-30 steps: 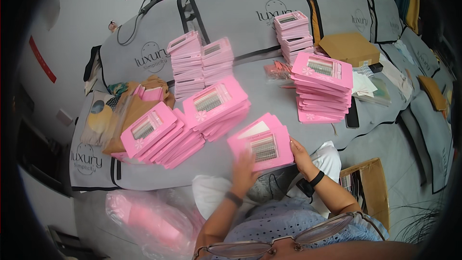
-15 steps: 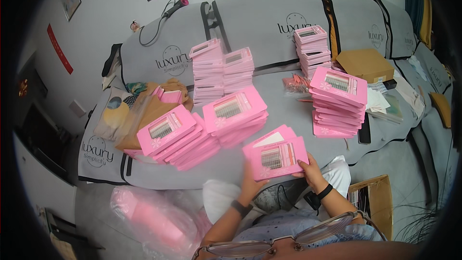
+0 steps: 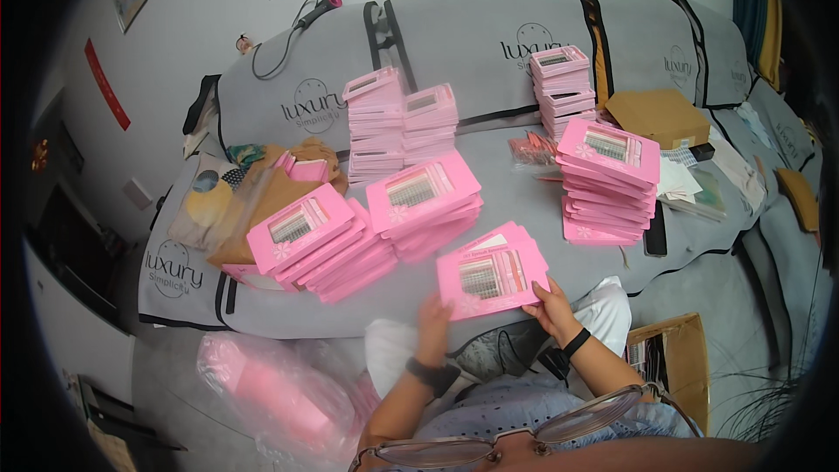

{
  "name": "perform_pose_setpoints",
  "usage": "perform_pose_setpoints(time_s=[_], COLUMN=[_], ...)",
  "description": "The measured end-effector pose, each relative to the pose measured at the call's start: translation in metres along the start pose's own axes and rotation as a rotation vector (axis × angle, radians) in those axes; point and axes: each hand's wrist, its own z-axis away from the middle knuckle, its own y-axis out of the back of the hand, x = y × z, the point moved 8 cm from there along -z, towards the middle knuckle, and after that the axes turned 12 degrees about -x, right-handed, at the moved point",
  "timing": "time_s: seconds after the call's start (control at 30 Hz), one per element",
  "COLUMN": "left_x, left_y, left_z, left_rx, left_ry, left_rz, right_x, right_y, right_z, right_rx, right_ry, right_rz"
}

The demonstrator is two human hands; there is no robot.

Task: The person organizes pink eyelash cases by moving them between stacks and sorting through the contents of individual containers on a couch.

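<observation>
My right hand (image 3: 554, 315) is closed on the lower right corner of a pink windowed eyelash pack (image 3: 489, 281), thumb on top. Through its window show rows of dark lash clusters and a pale strip. At least one more pink card pack (image 3: 530, 252) lies beneath it, with a bit of white showing at the top. By the pack's lower left corner is my left hand (image 3: 432, 330); its fingers are smeared by motion, so whether they touch the card is unclear.
Similar packs stand in a left front stack (image 3: 301, 227), a middle stack (image 3: 424, 197) and a right stack (image 3: 609, 179) on the grey covered sofa (image 3: 516, 144). Paler trays (image 3: 376, 127) are piled behind. A plastic bag (image 3: 271, 393) and an open carton (image 3: 686, 332) flank my legs.
The front pack has shifted left and tilted over the one beneath, covering more of its white part. My left hand has moved slightly left. My right hand stays on the pack.
</observation>
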Motion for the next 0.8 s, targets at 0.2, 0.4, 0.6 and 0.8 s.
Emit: perform_pose_setpoints(time_s=[0.2,0.4,0.6,0.8], left_x=[0.075,0.097,0.126,0.184], left_y=[-0.036,-0.022,-0.014,0.015], left_z=[0.01,0.03,0.05,0.025], left_rx=[-0.124,-0.104,-0.062,0.26], left_ry=[-0.046,-0.113,-0.143,-0.236], left_rz=[-0.043,-0.01,-0.211,-0.359], right_x=[0.002,-0.011,-0.026,-0.092], right_y=[-0.024,-0.075,-0.091,-0.163], right_z=[0.0,0.014,0.01,-0.032], right_rx=[-0.147,-0.225,-0.318,-0.237], right_ry=[0.023,0.074,0.061,0.36], right_rz=[-0.073,0.094,0.487,0.508])
